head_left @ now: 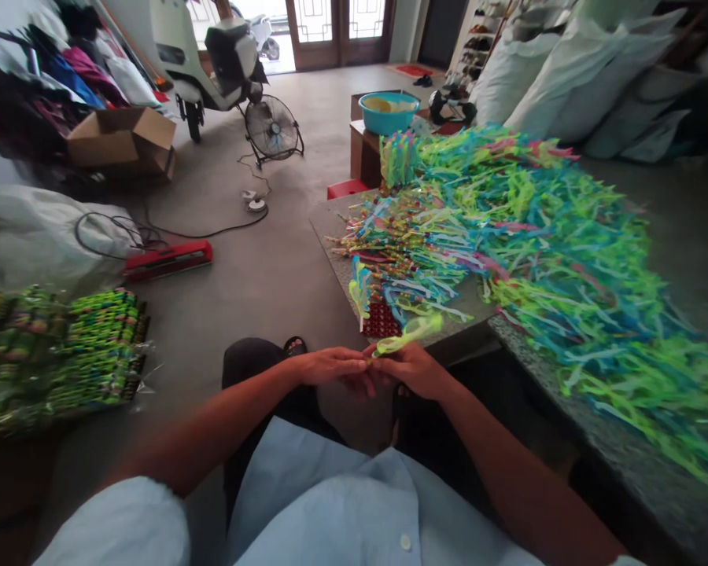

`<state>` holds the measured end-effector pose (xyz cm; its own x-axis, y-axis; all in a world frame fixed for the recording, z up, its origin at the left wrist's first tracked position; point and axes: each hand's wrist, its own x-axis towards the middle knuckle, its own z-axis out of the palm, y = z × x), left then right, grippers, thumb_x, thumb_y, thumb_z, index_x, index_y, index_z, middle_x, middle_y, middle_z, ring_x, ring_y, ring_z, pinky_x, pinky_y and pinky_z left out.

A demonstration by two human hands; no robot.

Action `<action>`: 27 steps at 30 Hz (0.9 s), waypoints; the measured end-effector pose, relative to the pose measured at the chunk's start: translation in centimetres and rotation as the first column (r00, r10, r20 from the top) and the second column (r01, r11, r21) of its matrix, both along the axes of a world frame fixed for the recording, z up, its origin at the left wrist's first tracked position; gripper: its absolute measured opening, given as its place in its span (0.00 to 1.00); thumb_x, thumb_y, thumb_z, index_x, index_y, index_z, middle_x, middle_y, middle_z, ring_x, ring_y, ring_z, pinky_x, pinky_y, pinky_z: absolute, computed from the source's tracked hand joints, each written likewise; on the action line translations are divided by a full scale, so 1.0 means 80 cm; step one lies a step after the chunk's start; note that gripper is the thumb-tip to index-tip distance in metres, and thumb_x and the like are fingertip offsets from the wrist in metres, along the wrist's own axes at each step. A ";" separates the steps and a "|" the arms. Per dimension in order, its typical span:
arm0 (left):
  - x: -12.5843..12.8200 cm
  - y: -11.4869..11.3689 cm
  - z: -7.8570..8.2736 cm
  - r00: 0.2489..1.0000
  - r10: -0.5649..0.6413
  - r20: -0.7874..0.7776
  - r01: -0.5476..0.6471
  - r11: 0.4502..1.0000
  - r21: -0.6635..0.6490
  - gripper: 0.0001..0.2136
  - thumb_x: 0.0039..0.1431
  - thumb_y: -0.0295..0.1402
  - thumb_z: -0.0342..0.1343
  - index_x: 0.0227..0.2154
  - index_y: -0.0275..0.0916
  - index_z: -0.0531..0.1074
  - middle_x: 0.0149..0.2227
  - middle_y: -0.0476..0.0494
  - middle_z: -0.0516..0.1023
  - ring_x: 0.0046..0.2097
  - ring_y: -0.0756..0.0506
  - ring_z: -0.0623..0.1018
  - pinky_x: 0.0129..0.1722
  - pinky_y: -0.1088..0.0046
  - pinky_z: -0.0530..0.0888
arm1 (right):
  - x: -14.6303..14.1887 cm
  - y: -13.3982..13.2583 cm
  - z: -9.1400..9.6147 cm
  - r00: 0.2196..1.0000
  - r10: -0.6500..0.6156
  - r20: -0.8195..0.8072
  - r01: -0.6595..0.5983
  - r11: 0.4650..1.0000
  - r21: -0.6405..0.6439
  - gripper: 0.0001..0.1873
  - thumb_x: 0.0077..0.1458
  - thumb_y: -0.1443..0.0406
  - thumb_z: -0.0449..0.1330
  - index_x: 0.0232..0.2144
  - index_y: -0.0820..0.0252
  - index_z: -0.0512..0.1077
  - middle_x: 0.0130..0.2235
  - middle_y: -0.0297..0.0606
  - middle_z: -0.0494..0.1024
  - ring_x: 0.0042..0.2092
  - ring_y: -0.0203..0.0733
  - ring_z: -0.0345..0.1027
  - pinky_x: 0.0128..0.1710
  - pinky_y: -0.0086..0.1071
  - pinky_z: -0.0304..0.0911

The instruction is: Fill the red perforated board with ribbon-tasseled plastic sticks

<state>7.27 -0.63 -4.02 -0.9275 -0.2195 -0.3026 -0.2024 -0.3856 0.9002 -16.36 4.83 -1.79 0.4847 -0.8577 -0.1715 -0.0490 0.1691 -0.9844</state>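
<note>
From the head view I see both of my hands meeting low in front of me, over my lap. My left hand (330,366) and my right hand (416,369) touch at the fingertips, and together they pinch the lower end of a yellow-green strip (410,334), which sticks up and to the right from between them. Both hands are closed around it; I cannot tell which fingers carry the grip.

Just beyond the strip lies a small red patterned piece (381,320) at the near edge of the stone table (595,409). The table runs off to my right and is heaped with a pile of coloured strips (554,251), green, blue, yellow and pink, thickest on the right side. At its far end stands a blue basin (389,112) on a low wooden stand.

On the floor to my left I see bundles of green beaded pieces in clear wrapping (64,354), a red flat tool (168,259) with a black cable, a cardboard box (123,140), a floor fan (271,130) and a white scooter (212,55)
</note>
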 end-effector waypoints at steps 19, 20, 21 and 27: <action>-0.038 -0.117 -0.014 0.830 0.558 -0.006 -0.448 0.660 -0.603 0.08 0.59 0.35 0.58 0.35 0.34 0.74 0.26 0.51 0.74 0.25 0.54 0.70 0.25 0.81 0.66 | -0.032 -0.079 -0.017 0.437 -0.534 -0.724 0.121 0.832 -0.541 0.14 0.64 0.56 0.58 0.33 0.59 0.75 0.32 0.40 0.79 0.35 0.43 0.70 0.35 0.32 0.54; -0.039 -0.116 -0.016 0.840 0.543 -0.008 -0.441 0.673 -0.594 0.09 0.60 0.36 0.58 0.36 0.34 0.74 0.25 0.51 0.74 0.24 0.54 0.69 0.24 0.81 0.66 | -0.039 -0.092 -0.012 0.407 -0.514 -0.755 0.105 0.847 -0.521 0.13 0.64 0.56 0.59 0.33 0.59 0.76 0.33 0.40 0.79 0.35 0.42 0.70 0.34 0.32 0.53; -0.039 -0.115 -0.019 0.850 0.527 -0.001 -0.425 0.686 -0.591 0.09 0.60 0.37 0.58 0.35 0.34 0.74 0.25 0.51 0.73 0.24 0.55 0.68 0.24 0.81 0.65 | -0.045 -0.105 -0.006 0.389 -0.499 -0.775 0.095 0.858 -0.505 0.13 0.64 0.56 0.60 0.33 0.59 0.76 0.34 0.40 0.80 0.36 0.42 0.71 0.34 0.32 0.53; -0.044 -0.110 -0.034 0.839 0.541 0.055 -0.402 0.685 -0.607 0.10 0.61 0.38 0.57 0.34 0.34 0.75 0.25 0.49 0.74 0.24 0.54 0.70 0.24 0.80 0.68 | -0.060 -0.171 0.020 0.379 -0.632 -0.676 0.275 0.774 -0.571 0.18 0.68 0.54 0.58 0.43 0.64 0.78 0.40 0.45 0.83 0.41 0.44 0.75 0.39 0.31 0.59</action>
<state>3.77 -9.44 -6.76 -0.5791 -0.7998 -0.1579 -0.3446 0.0646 0.9365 -21.18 -8.84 -0.21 -0.2035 -0.9756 0.0818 -0.8421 0.1318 -0.5230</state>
